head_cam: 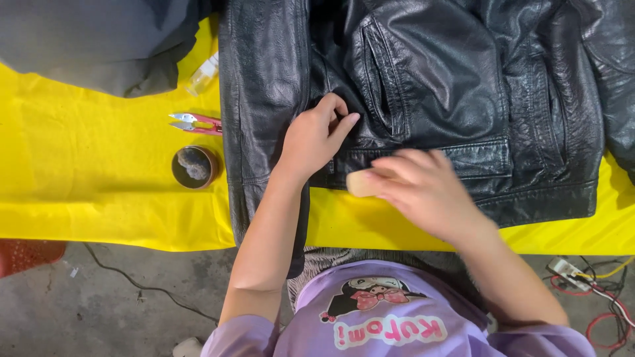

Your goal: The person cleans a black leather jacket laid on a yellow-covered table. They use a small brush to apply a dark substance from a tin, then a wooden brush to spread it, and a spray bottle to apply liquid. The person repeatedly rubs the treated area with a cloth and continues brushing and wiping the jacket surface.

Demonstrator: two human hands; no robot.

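From the head view, a black leather jacket (430, 86) lies spread over a yellow table cover (99, 165). The left hand (316, 137) presses on the jacket near its front edge, fingers curled, gripping nothing. The right hand (423, 188) — blurred — closes its fingers on a pale sponge (360, 183) at the jacket's near hem. Left of the jacket sit a small round tin (194, 166) and red thread snips (195, 123), with a clear bottle (202, 74) farther off — grey cloth (92, 46) beyond.

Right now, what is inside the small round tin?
The tin holds a greyish, mostly used paste. Its bottom under the paste is covered, and no lid shows.
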